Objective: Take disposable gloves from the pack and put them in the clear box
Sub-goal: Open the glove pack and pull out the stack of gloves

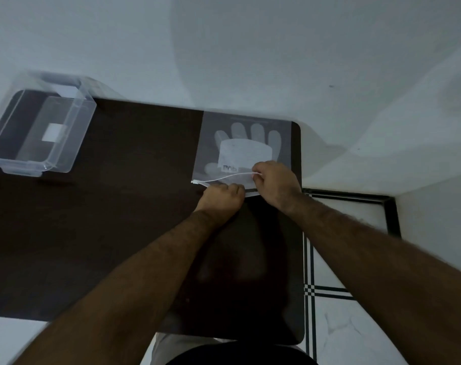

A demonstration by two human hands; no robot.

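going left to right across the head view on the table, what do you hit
clear box → bare dark table → left hand at the pack's near edge → right hand pinching the white zip strip. The glove pack spans behind both hands, so I leave it unranked.

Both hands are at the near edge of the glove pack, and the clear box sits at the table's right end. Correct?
Not quite. The head view shows the clear box at the table's left end. Both the left hand and right hand are at the glove pack's near edge.
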